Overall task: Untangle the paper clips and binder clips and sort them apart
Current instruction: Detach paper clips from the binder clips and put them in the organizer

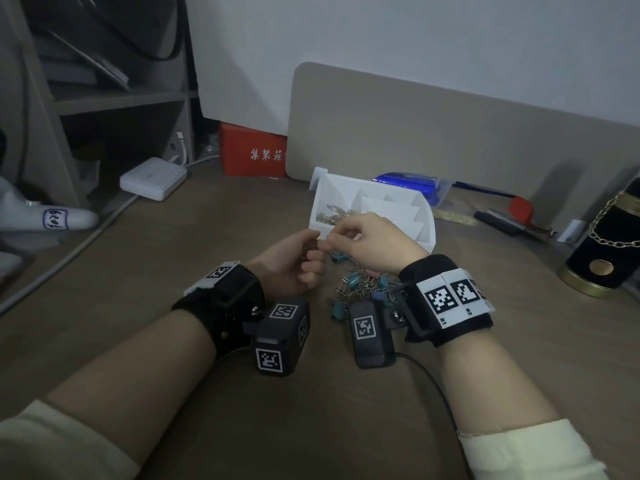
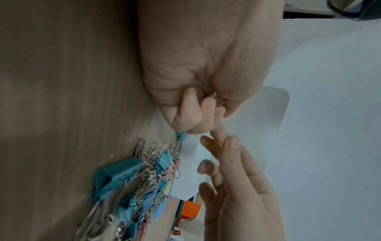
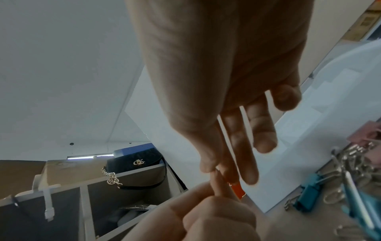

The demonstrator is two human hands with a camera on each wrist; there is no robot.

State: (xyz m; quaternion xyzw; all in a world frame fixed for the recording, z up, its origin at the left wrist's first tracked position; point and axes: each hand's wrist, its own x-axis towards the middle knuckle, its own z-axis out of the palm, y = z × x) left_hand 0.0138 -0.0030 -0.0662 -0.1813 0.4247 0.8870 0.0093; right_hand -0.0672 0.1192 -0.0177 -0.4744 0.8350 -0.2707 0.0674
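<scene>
A tangled pile of silver paper clips and teal, blue and pink binder clips [image 1: 363, 289] lies on the wooden desk under my right wrist. It also shows in the left wrist view, pile [image 2: 152, 176], and at the right edge of the right wrist view, pile [image 3: 354, 163]. My left hand [image 1: 308, 258] is curled into a fist, with a small bunch of paper clips [image 2: 216, 98] held in it. My right hand [image 1: 327, 242] meets it just above the pile, thumb and forefinger pinched at that bunch, other fingers loose. A white divided tray [image 1: 427, 211] holds sorted paper clips [image 1: 332, 214] in its left compartment.
Behind the tray stand a beige board [image 1: 450, 133] and a red box [image 1: 252, 154]. A white power adapter [image 1: 154, 178] and its cable lie to the left. Pens and a blue pouch [image 1: 415, 185] lie at the back right, next to a black-and-gold tin [image 1: 609, 251].
</scene>
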